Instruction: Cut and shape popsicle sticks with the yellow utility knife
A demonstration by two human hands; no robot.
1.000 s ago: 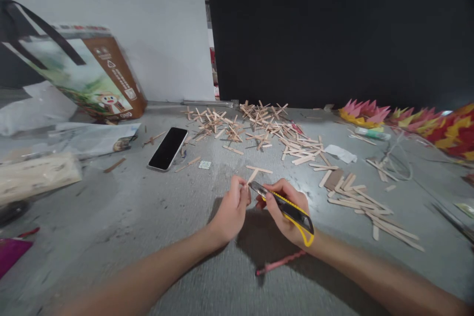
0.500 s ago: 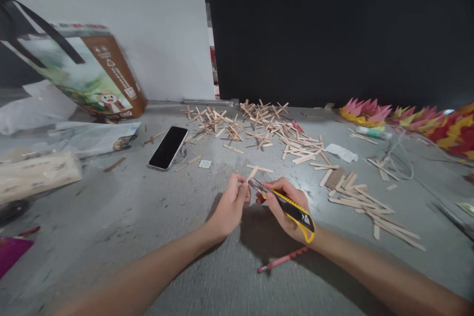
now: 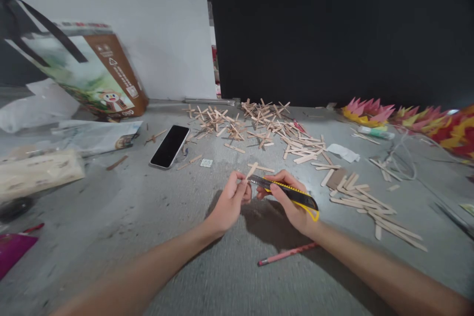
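Observation:
Between the thumb and fingers of my left hand (image 3: 232,201) a small wooden stick (image 3: 252,170) is pinched, its free end pointing away from me. My right hand (image 3: 291,202) is closed round a black and yellow utility knife (image 3: 294,194). The knife's blade end meets the stick close to my left fingertips. Just beyond lies another wooden stick (image 3: 263,168) on the grey table. Nearer to me, a pink pencil (image 3: 283,255) lies partly under my right wrist.
Crossed wooden sticks (image 3: 263,116) are heaped at the back, with loose sticks (image 3: 365,202) to the right. A phone (image 3: 170,146) lies to the left, before a shopping bag (image 3: 99,69). Folded paper flowers (image 3: 366,112) and a glue stick (image 3: 376,132) sit at far right.
The knife has turned flatter, its handle end swinging up and slightly right. My left hand still pinches the stick. The whole view has shifted a little.

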